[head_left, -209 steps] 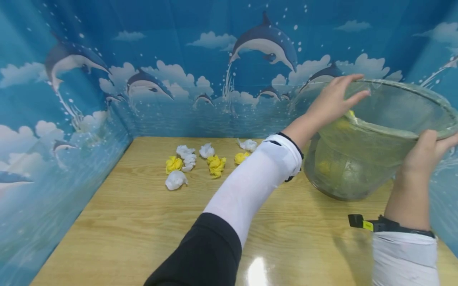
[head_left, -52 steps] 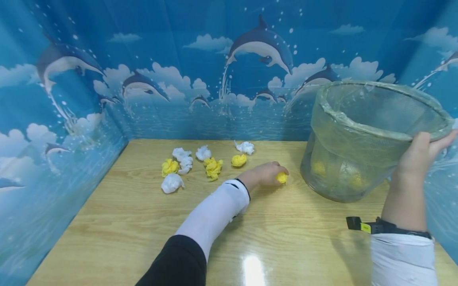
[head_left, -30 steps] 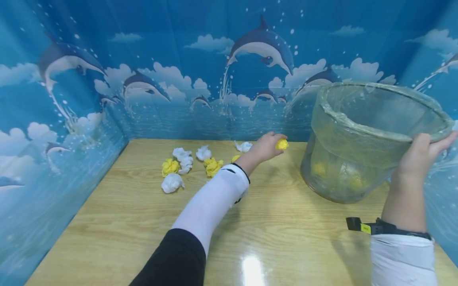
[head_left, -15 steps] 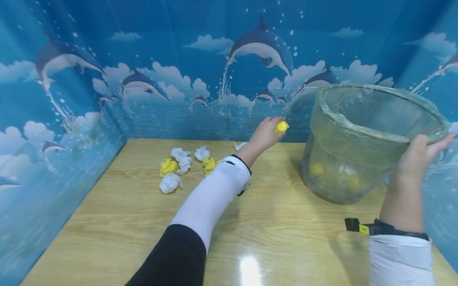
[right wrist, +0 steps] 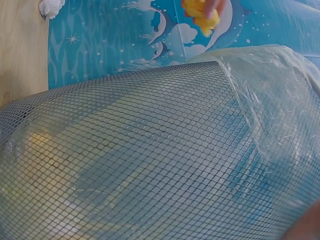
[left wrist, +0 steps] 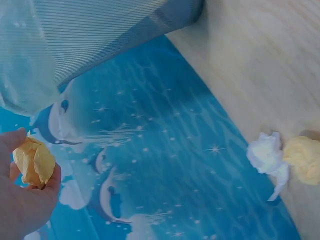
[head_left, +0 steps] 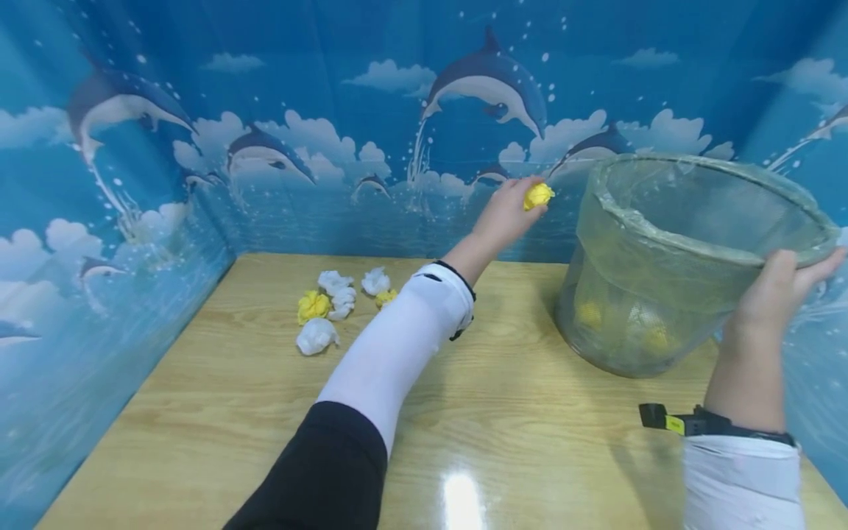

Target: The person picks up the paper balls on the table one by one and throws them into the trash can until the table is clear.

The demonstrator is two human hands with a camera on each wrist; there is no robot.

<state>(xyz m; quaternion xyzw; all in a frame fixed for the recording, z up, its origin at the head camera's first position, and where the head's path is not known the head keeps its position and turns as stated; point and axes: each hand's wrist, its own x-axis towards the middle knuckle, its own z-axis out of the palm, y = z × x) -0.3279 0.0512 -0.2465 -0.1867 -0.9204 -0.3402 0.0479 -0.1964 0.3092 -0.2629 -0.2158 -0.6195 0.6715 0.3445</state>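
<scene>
My left hand (head_left: 501, 213) pinches a crumpled yellow paper ball (head_left: 539, 196), raised above the table to the left of the wastebasket's rim. The left wrist view shows the same yellow paper ball (left wrist: 34, 161) between thumb and fingers, with the bag-covered rim just above. With my right hand (head_left: 768, 298) I grip the near right rim of the mesh wastebasket (head_left: 636, 294). A translucent greenish bag (head_left: 669, 239) lines it and folds over the rim. Yellow and white paper balls show through the mesh at the bottom.
On the wooden table (head_left: 265, 412) at the back left lie several crumpled balls, including a white one (head_left: 317, 336) and a yellow one (head_left: 313, 307). My left forearm hides part of this group. A blue dolphin-print curtain (head_left: 371, 88) encloses the back and sides.
Earlier my left hand was at the basket rim, then took a yellow paper ball from the table. It has since lifted the ball to rim height. My right hand keeps its hold.
</scene>
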